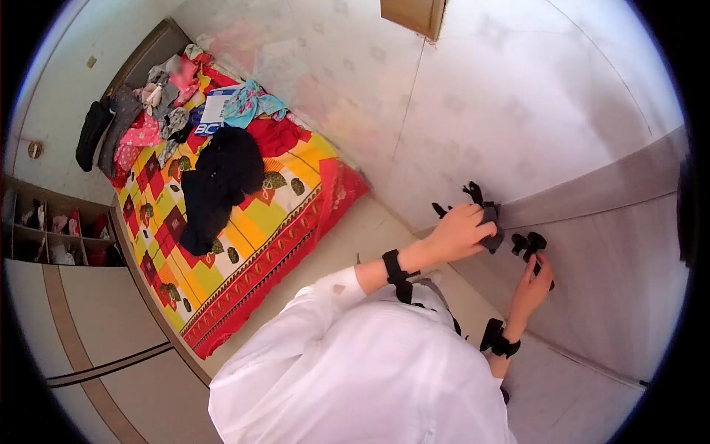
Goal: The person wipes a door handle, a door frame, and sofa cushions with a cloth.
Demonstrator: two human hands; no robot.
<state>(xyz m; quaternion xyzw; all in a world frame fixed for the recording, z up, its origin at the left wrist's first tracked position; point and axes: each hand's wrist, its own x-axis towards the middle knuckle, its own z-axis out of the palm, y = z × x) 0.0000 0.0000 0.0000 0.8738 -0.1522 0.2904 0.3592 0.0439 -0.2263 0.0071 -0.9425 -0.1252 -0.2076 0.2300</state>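
My left hand (pixel 466 231) is closed around a black, blocky object (pixel 489 216) beside the wall at the right. Black prongs (pixel 473 194) stick out past my fingers on the far side; I cannot tell what kind of device it is. My right hand (pixel 534 285), lower and further right, pinches a small black piece with round knobs (pixel 529 243). The two black things are close together but look apart. Part of each is hidden behind my fingers. Each wrist wears a black strap with a black unit on it.
A bed (pixel 288 251) with a bright patterned cover stands at the left. Dark clothing (pixel 218 185), a white and blue box (pixel 214 111) and heaped clothes lie on it. Cubby shelves (pixel 63 226) are at the far left. A grey panel (pixel 606 259) rises beside my hands.
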